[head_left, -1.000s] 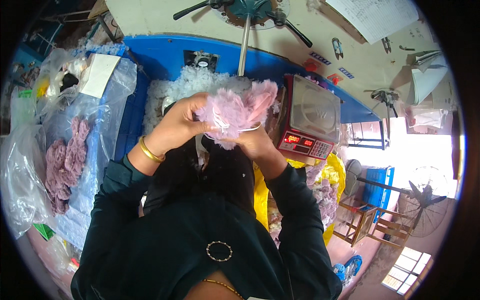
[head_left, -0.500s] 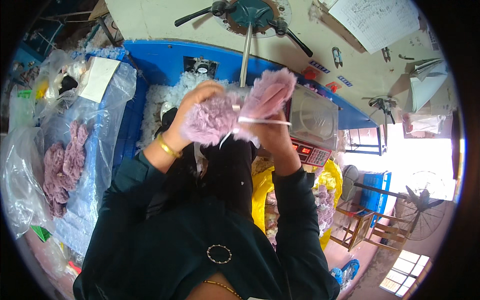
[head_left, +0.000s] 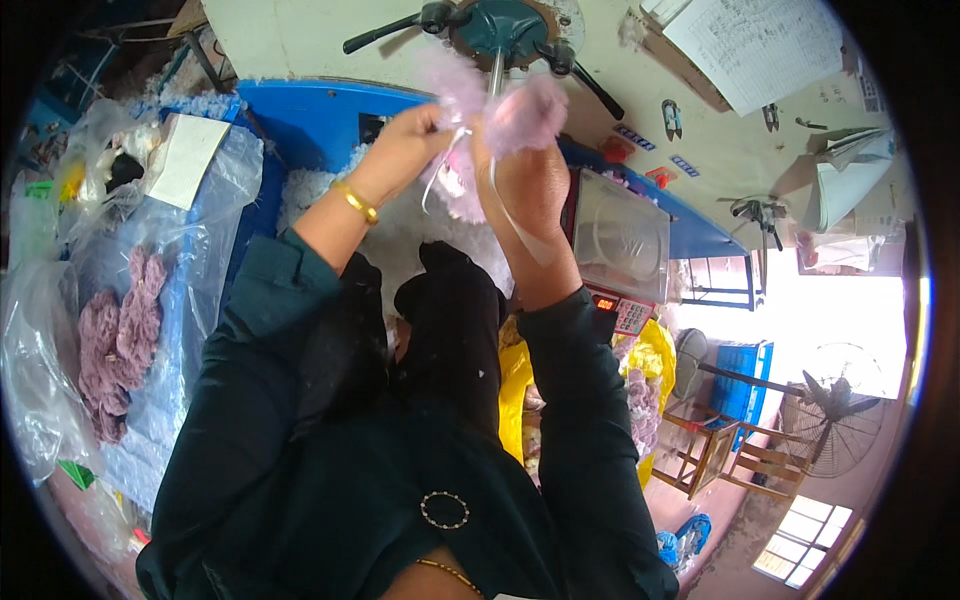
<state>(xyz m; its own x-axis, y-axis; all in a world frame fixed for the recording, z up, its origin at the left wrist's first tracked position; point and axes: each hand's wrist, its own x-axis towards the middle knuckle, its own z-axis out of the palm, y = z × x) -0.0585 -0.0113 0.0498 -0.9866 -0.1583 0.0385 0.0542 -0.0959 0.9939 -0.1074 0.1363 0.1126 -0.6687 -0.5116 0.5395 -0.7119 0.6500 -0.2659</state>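
Pink plush piece (head_left: pixel 528 112) is held by both hands, raised in line with the near edge of the table (head_left: pixel 320 40), directly below the green machine base (head_left: pixel 500 28). Left hand (head_left: pixel 408 148): fingers closed on the left side of the plush piece, beside a white tie (head_left: pixel 433 180); whether they pinch the tie or only the pile cannot be told. Right hand (head_left: pixel 530 190): back of the hand upward, fingers curled around the plush piece beneath its right lobe, fingertips largely hidden. A white strip (head_left: pixel 515 225) runs from the plush piece along the right hand to the wrist. The machine's metal rod (head_left: pixel 497 72) passes behind the pile; contact between them cannot be determined. White stuffing (head_left: pixel 305 195) lies in the blue trough (head_left: pixel 300 120) along the table's near edge. A red scale (head_left: pixel 622 235) stands to the right of the trough. Snips (head_left: pixel 672 120) lie on the table, toward the right part of its near edge. Mauve plush pieces (head_left: pixel 120 345) rest on clear plastic sheeting (head_left: pixel 195 320) to the left of the person.
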